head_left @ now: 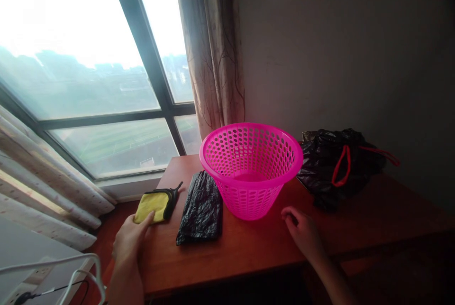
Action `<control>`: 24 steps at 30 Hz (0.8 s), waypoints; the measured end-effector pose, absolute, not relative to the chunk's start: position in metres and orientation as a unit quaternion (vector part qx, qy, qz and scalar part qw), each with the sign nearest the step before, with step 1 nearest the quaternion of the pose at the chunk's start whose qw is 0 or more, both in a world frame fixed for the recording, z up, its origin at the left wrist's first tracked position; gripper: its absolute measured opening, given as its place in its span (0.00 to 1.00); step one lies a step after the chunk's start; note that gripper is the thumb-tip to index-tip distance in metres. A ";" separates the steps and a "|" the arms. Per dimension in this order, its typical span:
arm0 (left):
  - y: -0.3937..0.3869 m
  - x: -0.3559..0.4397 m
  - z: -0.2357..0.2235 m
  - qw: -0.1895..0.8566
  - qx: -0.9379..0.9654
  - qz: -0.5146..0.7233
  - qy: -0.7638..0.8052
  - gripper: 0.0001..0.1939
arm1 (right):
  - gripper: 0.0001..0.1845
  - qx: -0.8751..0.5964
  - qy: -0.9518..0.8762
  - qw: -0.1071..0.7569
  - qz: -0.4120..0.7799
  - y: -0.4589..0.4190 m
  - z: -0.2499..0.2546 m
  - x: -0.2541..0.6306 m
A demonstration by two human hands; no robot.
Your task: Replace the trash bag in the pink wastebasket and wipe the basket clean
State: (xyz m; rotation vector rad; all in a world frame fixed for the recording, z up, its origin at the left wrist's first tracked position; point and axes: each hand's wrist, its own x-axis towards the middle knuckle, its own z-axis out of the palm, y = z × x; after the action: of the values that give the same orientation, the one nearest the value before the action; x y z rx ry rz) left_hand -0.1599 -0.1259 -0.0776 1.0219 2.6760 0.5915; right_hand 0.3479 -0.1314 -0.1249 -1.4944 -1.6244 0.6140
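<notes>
My left hand (130,241) is at the table's left edge, its thumb and fingers closed on a folded yellow cloth with a dark border (156,204). My right hand (302,231) rests on the wooden table (249,257) just right of a pink perforated plastic basket (250,165); its fingers are curled down against the wood and hold nothing. A flat folded black plastic bag (201,207) lies between the cloth and the basket.
A crumpled black bag with red drawstrings (337,165) sits at the back right against the wall. A curtain (216,49) and a large window (92,72) stand behind the table. White cables (71,272) lie at the lower left.
</notes>
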 end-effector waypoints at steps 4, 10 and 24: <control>-0.132 -0.154 -0.075 0.067 0.324 0.297 0.896 0.32 | 0.11 -0.594 -0.642 0.417 0.245 -0.131 -0.124 0.348; -0.132 -0.128 -0.069 0.105 0.228 0.607 0.754 0.27 | 0.11 -0.599 -0.635 0.420 0.249 -0.133 -0.122 0.345; -0.225 0.038 -0.032 0.421 0.274 0.705 0.500 0.32 | 0.19 -0.440 -0.497 0.487 0.568 -0.187 -0.099 0.286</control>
State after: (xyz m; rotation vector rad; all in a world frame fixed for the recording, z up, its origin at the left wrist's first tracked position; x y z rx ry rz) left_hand 0.0379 -0.2249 -0.0316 0.6872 1.2522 1.7664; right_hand 0.2861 -0.1870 -0.0985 -1.0691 -1.2088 1.3810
